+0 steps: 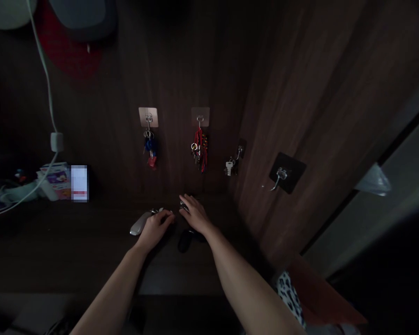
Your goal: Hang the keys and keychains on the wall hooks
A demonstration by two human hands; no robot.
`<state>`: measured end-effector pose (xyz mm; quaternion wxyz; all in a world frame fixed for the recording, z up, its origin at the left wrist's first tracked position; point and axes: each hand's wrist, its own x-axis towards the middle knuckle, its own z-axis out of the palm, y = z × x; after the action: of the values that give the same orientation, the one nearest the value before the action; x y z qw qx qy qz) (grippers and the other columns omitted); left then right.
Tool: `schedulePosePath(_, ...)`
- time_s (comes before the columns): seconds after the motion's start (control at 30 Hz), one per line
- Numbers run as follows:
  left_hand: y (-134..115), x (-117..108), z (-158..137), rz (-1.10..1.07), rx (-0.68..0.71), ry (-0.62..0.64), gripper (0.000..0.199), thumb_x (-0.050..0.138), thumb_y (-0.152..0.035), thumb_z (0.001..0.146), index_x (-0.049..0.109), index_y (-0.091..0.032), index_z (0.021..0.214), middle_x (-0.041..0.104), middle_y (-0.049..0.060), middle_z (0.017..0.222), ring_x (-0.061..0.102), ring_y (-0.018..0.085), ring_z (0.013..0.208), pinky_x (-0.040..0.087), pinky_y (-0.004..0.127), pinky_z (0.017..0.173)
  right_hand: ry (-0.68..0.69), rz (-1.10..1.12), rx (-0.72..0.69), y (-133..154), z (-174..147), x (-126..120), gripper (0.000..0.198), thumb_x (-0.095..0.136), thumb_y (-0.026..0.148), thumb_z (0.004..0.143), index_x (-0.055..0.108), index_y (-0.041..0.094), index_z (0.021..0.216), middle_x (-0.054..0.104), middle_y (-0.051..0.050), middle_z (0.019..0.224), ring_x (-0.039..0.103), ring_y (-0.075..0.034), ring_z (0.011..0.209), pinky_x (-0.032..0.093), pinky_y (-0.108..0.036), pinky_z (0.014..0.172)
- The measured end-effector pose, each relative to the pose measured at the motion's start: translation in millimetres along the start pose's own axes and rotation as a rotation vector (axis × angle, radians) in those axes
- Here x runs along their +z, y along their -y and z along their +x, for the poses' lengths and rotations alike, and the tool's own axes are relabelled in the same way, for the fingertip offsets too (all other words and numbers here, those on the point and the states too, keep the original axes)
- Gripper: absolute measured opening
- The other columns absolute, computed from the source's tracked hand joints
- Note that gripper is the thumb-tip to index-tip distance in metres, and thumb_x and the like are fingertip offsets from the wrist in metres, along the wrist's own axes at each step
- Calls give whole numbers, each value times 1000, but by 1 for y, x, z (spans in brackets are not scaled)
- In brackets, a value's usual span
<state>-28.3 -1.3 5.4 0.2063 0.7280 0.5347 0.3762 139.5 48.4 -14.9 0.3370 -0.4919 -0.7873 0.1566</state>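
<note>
Both of my hands are low over the dark wooden shelf top. My left hand (156, 229) is closed, its thumb and forefinger bent together; what they hold, if anything, is too dark to make out. Just left of it lies a smooth silver-grey rounded object (138, 225), with small metal bits (155, 211) beyond the knuckles. My right hand (195, 215) has its thumb and fingers around a small shiny metal piece (183, 204), mostly hidden. Below that hand rests a black oval object (184, 242), partly covered by the wrist.
On the back panel hang a blue and red key bunch (150, 148) and keys with red cords (200, 151). Silver keys (229, 167) hang in the corner. A bare hook (281, 174) is on the right panel. Boxes (57, 179) and a white cable (43, 65) are left.
</note>
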Motion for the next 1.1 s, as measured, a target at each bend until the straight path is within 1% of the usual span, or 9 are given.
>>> schedulePosePath(0.1, -1, 0, 0, -3, -3, 11, 28, 42, -42, 80, 61, -22, 76, 66, -2, 73, 60, 15, 70, 42, 24, 70, 96, -92, 8, 6, -2, 1, 51, 46, 37, 85, 34, 34, 134, 31, -2, 144, 19, -22, 135, 15, -48, 106)
schedulePosePath(0.23, -2, -1, 0, 1, -6, 14, 28, 42, -43, 81, 61, -22, 75, 65, -1, 73, 60, 15, 71, 42, 24, 70, 159, -163, 22, 9, -2, 1, 45, 43, 41, 86, 42, 31, 130, 33, -4, 143, 15, -23, 136, 9, -49, 107)
schedulePosePath(0.5, -1, 0, 0, -1, -14, -6, 27, 43, -42, 81, 62, -23, 76, 67, -2, 72, 61, 14, 70, 42, 23, 70, 107, -139, 35, 9, -5, 1, 40, 46, 37, 85, 49, 28, 124, 42, -5, 137, 22, -23, 134, 12, -48, 107)
schedulePosePath(0.6, -1, 0, -1, -5, -6, -11, 27, 43, -41, 81, 62, -22, 77, 67, -2, 72, 61, 14, 69, 42, 23, 70, 94, -114, 51, 8, -8, -1, 38, 47, 34, 85, 52, 27, 122, 44, -5, 136, 28, -24, 131, 13, -49, 106)
schedulePosePath(0.73, 0, -1, -1, 5, -11, -11, 27, 44, -41, 80, 62, -22, 76, 67, -2, 73, 61, 14, 70, 42, 23, 70, 45, -47, 74, 3, -11, -5, 31, 52, 30, 82, 59, 28, 112, 51, -3, 130, 38, -22, 125, 17, -48, 105)
schedulePosePath(0.8, 0, -1, -1, 8, -25, -17, 27, 44, -41, 80, 63, -22, 77, 67, -2, 73, 62, 15, 71, 42, 23, 71, -13, 15, 82, -2, -10, -8, 26, 54, 26, 80, 63, 28, 104, 58, -2, 122, 44, -21, 120, 23, -45, 104)
schedulePosePath(0.9, 0, -2, -1, 9, -37, -21, 27, 44, -42, 80, 63, -23, 78, 68, -2, 73, 62, 15, 71, 43, 23, 71, -84, 133, 73, -9, -8, -11, 20, 55, 20, 77, 68, 27, 91, 66, -1, 107, 55, -19, 107, 34, -38, 98)
schedulePosePath(1.0, -1, -3, -1, 13, -38, -12, 27, 43, -42, 80, 62, -23, 76, 68, -2, 73, 62, 15, 71, 43, 24, 72, -132, 272, 106, -14, -6, -15, 22, 53, 15, 75, 69, 28, 84, 70, 0, 94, 61, -20, 96, 42, -36, 90)
schedulePosePath(1.1, -2, -3, -1, 19, -43, -13, 28, 43, -42, 80, 62, -23, 76, 68, -2, 73, 62, 15, 71, 42, 24, 72, -186, 412, 161, -18, -5, -16, 26, 50, 11, 74, 68, 27, 82, 71, 1, 85, 64, -18, 88, 45, -34, 84)
